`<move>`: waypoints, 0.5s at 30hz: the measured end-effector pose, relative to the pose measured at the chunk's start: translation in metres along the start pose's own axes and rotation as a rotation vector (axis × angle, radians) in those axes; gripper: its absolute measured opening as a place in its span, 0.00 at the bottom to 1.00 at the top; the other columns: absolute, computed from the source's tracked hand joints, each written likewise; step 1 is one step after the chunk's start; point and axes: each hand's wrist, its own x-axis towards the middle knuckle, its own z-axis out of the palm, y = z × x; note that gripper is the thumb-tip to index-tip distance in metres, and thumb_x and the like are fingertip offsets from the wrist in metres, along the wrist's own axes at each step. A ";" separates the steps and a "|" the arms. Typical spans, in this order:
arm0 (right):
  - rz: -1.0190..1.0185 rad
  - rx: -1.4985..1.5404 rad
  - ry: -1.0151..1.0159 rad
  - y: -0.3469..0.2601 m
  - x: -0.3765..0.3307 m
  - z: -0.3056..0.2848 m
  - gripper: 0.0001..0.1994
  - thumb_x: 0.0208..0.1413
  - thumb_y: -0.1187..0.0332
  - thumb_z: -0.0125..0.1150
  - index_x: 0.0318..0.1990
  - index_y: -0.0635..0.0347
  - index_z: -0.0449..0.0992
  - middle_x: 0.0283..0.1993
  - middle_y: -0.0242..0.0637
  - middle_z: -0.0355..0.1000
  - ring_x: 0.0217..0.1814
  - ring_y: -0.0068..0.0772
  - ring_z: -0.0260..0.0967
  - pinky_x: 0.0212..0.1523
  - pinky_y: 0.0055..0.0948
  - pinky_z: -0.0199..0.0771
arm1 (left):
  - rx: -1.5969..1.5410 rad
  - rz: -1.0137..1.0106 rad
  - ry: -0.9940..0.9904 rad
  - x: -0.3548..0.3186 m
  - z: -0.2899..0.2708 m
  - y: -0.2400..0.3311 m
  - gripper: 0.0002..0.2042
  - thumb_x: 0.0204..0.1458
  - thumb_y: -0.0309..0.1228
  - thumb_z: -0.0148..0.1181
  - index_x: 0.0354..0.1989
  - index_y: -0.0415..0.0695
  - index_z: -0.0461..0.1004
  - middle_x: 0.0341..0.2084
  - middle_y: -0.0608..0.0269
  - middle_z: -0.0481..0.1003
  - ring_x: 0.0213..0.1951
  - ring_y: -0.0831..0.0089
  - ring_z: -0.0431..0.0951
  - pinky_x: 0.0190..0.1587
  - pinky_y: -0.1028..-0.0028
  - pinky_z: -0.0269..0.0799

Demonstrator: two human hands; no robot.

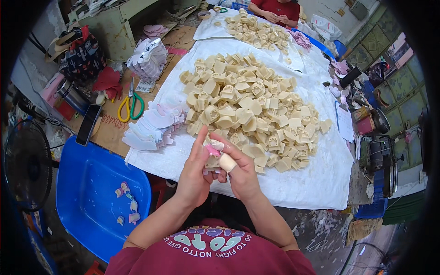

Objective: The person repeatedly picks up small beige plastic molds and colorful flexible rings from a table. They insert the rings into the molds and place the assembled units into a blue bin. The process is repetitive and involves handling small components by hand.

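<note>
Pinching a small cream heel-shaped block (212, 161) with a pink strip (211, 149) laid across its top, both hands meet just below the middle of the frame. The left hand (195, 176) has its fingers closed around the block's left side, with one finger raised straight toward the pile above. The right hand (242, 176) presses in from the right, its taped fingertips (227, 162) pinching the block and the pink strip together. The block sits between the two hands, held above the near edge of a white sheet (316, 183) that covers the table. Just beyond the hands, filling the centre of the frame, lies a big heap of cream blocks (250, 107) of the same kind. To the left of that heap, a stack of pale pink and white cut pieces (153, 126) rests on the sheet's left edge. Further left, a pair of scissors with yellow and green handles (131, 103) lies on brown cardboard, and a dark phone (88, 124) lies near it. A blue plastic tub (87, 183) takes up the lower left of the frame, with a few finished pink-covered pieces (128, 204) in its bottom. At the top of the frame, a second heap of blocks (256, 30) lies on another sheet, and another person's hands (277, 18) work just past it.
</note>
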 end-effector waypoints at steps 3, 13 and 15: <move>-0.056 -0.207 0.032 0.000 0.004 0.001 0.17 0.60 0.73 0.51 0.57 0.62 0.71 0.67 0.39 0.60 0.35 0.16 0.70 0.25 0.15 0.69 | 0.163 0.037 0.009 0.001 -0.001 -0.002 0.29 0.65 0.43 0.40 0.72 0.53 0.44 0.46 0.66 0.70 0.40 0.79 0.71 0.30 0.78 0.69; -0.354 -0.712 -0.106 0.001 0.008 -0.013 0.26 0.48 0.69 0.67 0.57 0.62 0.70 0.65 0.48 0.62 0.69 0.49 0.56 0.67 0.41 0.54 | 0.196 -0.062 -0.113 0.019 -0.022 0.004 0.30 0.63 0.37 0.47 0.71 0.54 0.44 0.46 0.64 0.70 0.43 0.78 0.71 0.42 0.75 0.70; -0.373 -0.754 -0.106 -0.002 0.008 -0.017 0.25 0.48 0.69 0.67 0.56 0.62 0.71 0.64 0.48 0.63 0.69 0.48 0.56 0.67 0.41 0.55 | 0.030 -0.109 -0.179 0.009 -0.016 0.010 0.31 0.63 0.37 0.47 0.72 0.55 0.41 0.46 0.63 0.70 0.45 0.75 0.72 0.47 0.72 0.68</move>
